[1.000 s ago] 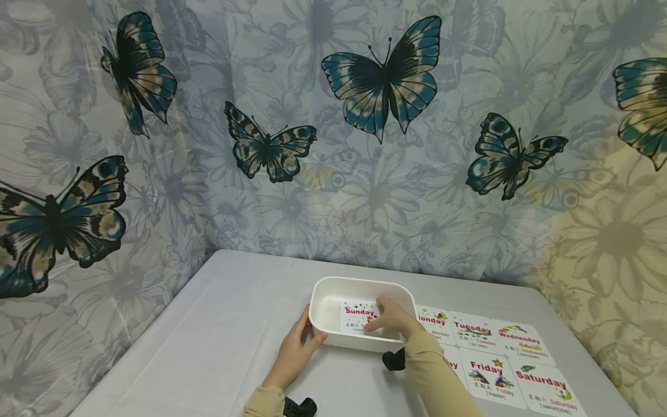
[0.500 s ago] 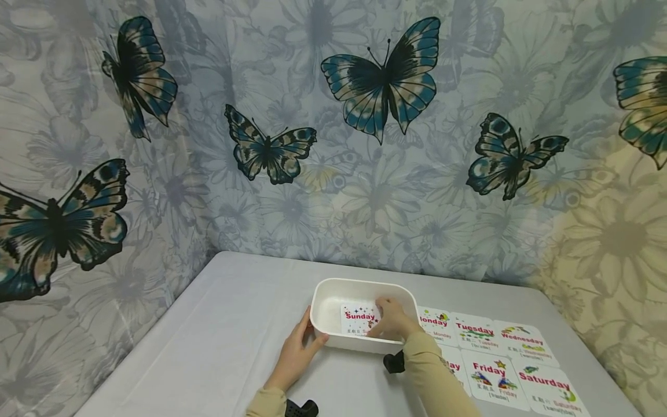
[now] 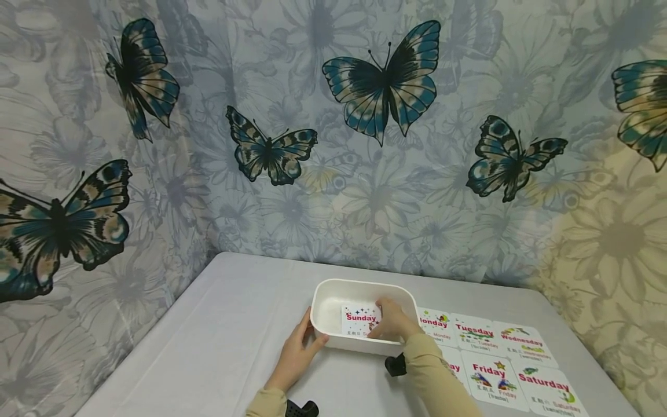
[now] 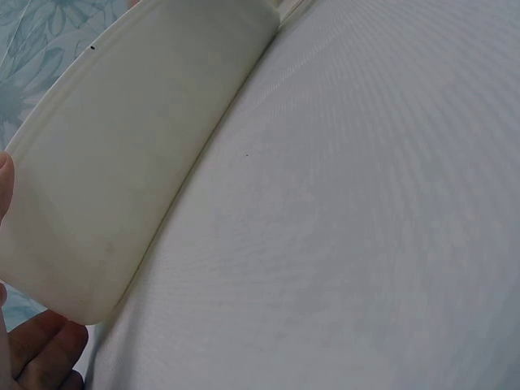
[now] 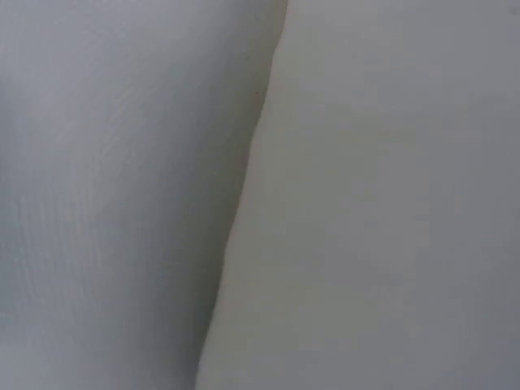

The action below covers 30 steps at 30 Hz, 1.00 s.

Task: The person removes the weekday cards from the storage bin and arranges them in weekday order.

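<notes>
A white plastic box [image 3: 333, 344] stands on the table in the head view. Its left end is held by my left hand [image 3: 296, 353], thumb on the front rim and fingers round the side. The left wrist view shows the box's outer wall [image 4: 122, 154] with a few fingers [image 4: 50, 349] at its corner. Inside the box, my right hand [image 3: 393, 322] grips the right part of a white "Sunday" card [image 3: 356, 323], thumb near its lower edge and fingers by its upper edge. That hand covers the card's right part. The right wrist view shows only the box wall [image 5: 374, 203] and cloth.
Several weekday cards lie in two rows right of the box, among them the Tuesday card [image 3: 473, 333], Friday card [image 3: 492, 379] and Saturday card [image 3: 547, 391]. My right sleeve [image 3: 438, 376] partly covers the row nearest me. A butterfly-patterned curtain [image 3: 365, 231] rises behind the white-clothed table [image 3: 208, 341].
The Sunday card has shifted slightly inside the box, and my right fingers have drawn in a little over its right part. My left hand stays at the box's left end.
</notes>
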Each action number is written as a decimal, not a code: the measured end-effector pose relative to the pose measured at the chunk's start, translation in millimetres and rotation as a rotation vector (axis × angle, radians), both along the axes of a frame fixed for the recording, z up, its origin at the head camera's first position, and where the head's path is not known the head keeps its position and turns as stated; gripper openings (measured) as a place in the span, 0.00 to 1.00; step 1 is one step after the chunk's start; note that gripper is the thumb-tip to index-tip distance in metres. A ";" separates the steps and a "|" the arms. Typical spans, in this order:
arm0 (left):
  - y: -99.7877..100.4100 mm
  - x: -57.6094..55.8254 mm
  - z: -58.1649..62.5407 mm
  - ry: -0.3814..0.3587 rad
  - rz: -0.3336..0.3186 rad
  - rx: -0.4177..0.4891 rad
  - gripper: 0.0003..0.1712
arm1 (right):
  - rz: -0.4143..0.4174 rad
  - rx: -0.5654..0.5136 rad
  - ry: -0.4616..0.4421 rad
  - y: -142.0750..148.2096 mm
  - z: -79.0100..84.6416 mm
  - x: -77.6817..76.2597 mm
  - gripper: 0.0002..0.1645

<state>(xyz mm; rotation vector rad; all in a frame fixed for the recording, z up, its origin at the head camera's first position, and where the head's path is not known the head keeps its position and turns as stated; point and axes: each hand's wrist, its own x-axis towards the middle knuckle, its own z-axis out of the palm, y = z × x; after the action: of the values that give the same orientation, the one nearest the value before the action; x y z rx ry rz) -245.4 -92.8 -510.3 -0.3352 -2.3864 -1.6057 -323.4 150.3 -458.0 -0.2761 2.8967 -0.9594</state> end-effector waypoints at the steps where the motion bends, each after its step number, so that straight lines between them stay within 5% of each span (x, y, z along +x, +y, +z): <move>1: 0.3 0.1 -0.1 -0.003 0.002 -0.001 0.51 | 0.000 -0.006 0.005 0.0 0.8 0.3 0.51; 17: 0.1 0.3 -1.2 0.023 0.006 -0.012 0.49 | -0.126 -0.085 0.044 0.2 14.3 5.3 0.44; 30: 0.3 -0.4 -3.2 0.026 0.015 -0.032 0.50 | -0.056 -0.040 0.236 2.9 22.4 19.6 0.36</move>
<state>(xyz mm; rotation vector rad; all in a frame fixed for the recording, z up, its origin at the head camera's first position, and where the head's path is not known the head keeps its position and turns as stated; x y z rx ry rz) -245.8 -92.5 -513.5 -0.3417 -2.3922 -1.5487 -303.8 153.2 -435.6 -0.3341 3.1158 -1.0611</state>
